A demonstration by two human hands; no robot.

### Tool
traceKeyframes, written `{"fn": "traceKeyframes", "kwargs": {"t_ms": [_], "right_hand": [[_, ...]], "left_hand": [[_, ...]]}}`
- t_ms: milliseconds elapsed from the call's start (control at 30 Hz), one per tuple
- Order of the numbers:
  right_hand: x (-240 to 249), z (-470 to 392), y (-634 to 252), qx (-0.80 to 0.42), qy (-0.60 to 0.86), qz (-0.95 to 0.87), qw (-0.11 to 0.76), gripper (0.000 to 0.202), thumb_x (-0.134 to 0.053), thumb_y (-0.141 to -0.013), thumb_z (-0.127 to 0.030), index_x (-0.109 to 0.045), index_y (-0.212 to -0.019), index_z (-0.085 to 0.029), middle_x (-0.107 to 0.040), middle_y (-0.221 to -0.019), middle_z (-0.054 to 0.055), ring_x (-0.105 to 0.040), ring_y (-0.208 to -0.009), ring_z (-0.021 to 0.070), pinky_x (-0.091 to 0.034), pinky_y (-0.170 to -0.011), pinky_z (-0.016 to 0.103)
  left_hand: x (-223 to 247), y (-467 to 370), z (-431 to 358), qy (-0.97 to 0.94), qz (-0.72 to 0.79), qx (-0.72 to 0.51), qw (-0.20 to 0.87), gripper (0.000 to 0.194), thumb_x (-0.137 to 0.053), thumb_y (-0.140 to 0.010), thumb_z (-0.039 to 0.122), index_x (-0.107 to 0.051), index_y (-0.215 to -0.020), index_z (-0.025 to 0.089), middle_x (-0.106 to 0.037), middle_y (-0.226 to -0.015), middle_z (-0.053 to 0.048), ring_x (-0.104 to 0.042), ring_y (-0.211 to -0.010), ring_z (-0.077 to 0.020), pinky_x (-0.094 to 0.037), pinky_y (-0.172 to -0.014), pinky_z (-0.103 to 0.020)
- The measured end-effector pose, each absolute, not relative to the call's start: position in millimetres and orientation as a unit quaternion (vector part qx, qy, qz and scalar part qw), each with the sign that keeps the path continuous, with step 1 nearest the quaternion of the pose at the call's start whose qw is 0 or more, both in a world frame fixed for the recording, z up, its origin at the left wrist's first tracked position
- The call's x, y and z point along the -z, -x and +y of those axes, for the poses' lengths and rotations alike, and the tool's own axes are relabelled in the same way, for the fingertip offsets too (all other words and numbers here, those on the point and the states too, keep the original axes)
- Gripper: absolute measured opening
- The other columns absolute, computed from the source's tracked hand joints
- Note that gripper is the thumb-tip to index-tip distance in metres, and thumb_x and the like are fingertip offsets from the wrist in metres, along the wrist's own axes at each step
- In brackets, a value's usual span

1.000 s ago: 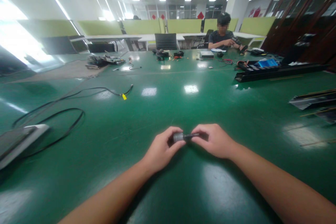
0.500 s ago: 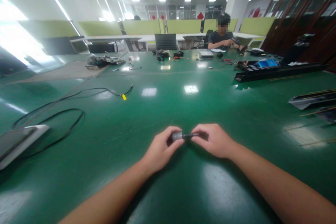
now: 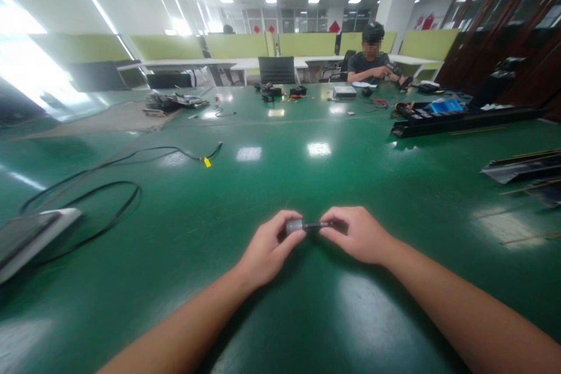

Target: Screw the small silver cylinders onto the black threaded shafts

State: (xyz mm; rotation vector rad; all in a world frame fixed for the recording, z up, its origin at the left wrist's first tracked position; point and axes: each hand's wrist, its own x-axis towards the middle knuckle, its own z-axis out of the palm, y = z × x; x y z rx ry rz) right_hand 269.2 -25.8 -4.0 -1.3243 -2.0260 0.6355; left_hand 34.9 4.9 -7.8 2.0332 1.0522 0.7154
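Just above the green tabletop [image 3: 245,198], my left hand [image 3: 274,245] pinches a short grey cylinder [image 3: 294,226] between thumb and fingers. From the cylinder's right side a thin dark rod [image 3: 312,225] runs across to my right hand [image 3: 355,234]. The thumb and fingers of my right hand are closed on the rod's far end. Cylinder and rod lie in one roughly level line. Whether they are joined or only touching is too small to tell.
A black cable with a yellow tag [image 3: 207,162] loops on the left beside a white-edged device [image 3: 65,216]. Black channels [image 3: 464,121] lie at the right. Electronics [image 3: 170,101] sit farther back. A person [image 3: 370,64] sits across the table, holding a dark object.
My left hand and the grey cylinder have shifted very slightly left, and a little more of the dark rod shows. My right hand has stayed in place.
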Motion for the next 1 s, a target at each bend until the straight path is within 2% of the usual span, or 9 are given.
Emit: {"fn": "traceKeyframes", "kwargs": {"t_ms": [733,1000], "right_hand": [[1.6,-26.2,-269.6,-0.227,0.509,-0.768,0.316,0.012,-0.064,-0.088,-0.026,-0.072,-0.096,-0.021,-0.073,-0.086,0.002,-0.065,-0.075,0.0178,-0.047,-0.073,0.029],[-0.5,-26.5,-270.3,-0.234,0.520,-0.755,0.324,0.011,-0.066,-0.085,-0.025,-0.072,-0.093,-0.020,-0.073,-0.082,0.002,-0.066,-0.073,0.0176,-0.047,-0.071,0.029]], "left_hand": [[4.5,-34.6,5.1,-0.780,0.420,-0.277,0.373,0.030,-0.057,-0.091,0.041,-0.059,-0.113,0.021,-0.067,-0.096,-0.003,-0.063,-0.086,-0.0192,-0.048,-0.078,-0.030],[3.8,-35.5,4.4,-0.770,0.430,-0.284,0.377,0.029,-0.059,-0.090,0.039,-0.060,-0.112,0.021,-0.068,-0.088,-0.001,-0.063,-0.079,-0.0170,-0.047,-0.073,-0.027]]}}
